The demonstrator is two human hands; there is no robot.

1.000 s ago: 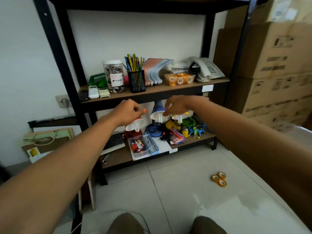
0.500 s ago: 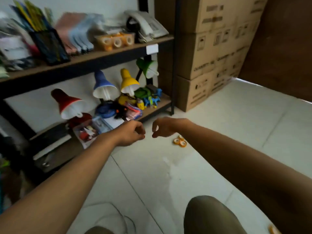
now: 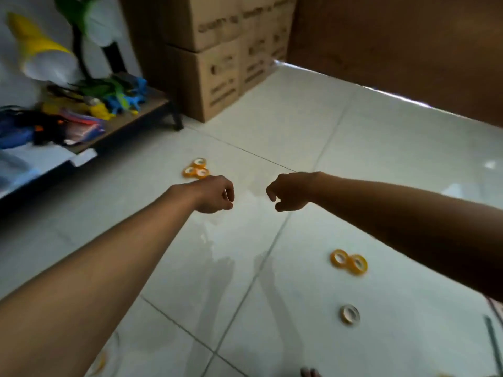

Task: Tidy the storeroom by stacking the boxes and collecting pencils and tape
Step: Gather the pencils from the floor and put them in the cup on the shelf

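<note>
Both my arms reach out over the white tiled floor. My left hand (image 3: pixel 215 195) and my right hand (image 3: pixel 290 191) hang side by side, fingers loosely curled, nothing in either. Three orange tape rolls (image 3: pixel 196 168) lie in a cluster on the floor just beyond my left hand. Two more orange tape rolls (image 3: pixel 349 262) lie below my right forearm, and a pale tape roll (image 3: pixel 349 313) lies nearer to me. Stacked cardboard boxes (image 3: pixel 217 58) stand against the back wall.
The low shelf (image 3: pixel 147 104) at the left holds desk lamps (image 3: pixel 40 53) and coloured clutter. A brown wall (image 3: pixel 394 50) closes the back right. A thin dark stick (image 3: pixel 494 341), maybe a pencil, lies at the right edge. A toe (image 3: pixel 310 372) shows at the bottom.
The view has swung right and down, from the shelf to the floor. Both hands dropped from the shelf to above the tiles, and more tape rolls came into view.
</note>
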